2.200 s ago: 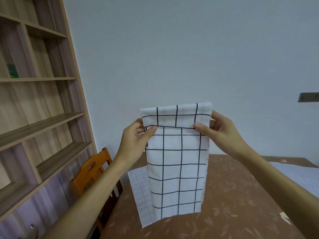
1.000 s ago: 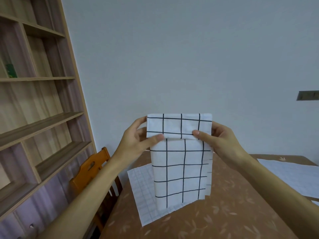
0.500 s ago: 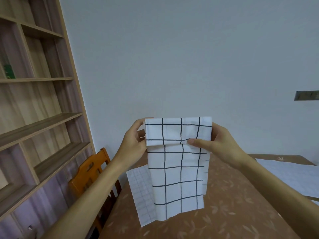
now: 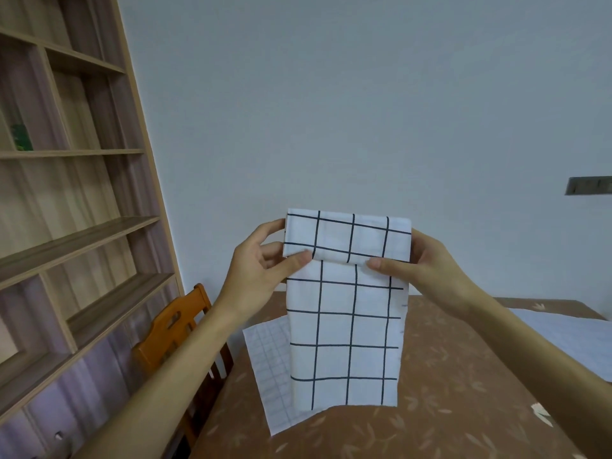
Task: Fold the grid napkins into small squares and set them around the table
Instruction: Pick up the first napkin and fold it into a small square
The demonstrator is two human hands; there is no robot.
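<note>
A pale blue-grey wall [image 4: 331, 111] and a tall wooden shelf unit [image 4: 66, 226] on the left stand behind a brown, leaf-patterned tabletop [image 4: 447, 376]. A white cloth napkin with a bold black grid [image 4: 344, 326] is held up in the air over the tabletop's left half. Its top is turned down toward the camera in a narrow band, and the rest hangs straight. Whether its lower edge touches the tabletop cannot be told. A pale white cloth [image 4: 563, 339] lies along the tabletop's right edge. A second white napkin with a fine, faint grid [image 4: 268, 366] lies flat by the left edge, partly hidden behind the hanging one. An orange wooden chair [image 4: 172, 329] stands just beside that left edge. The person's left hand [image 4: 258, 270] pinches the left end of the turned-down band, thumb in front and fingers behind. The right hand [image 4: 427, 263] grips the right end the same way, with its thumb laid across the band's lower edge.
</note>
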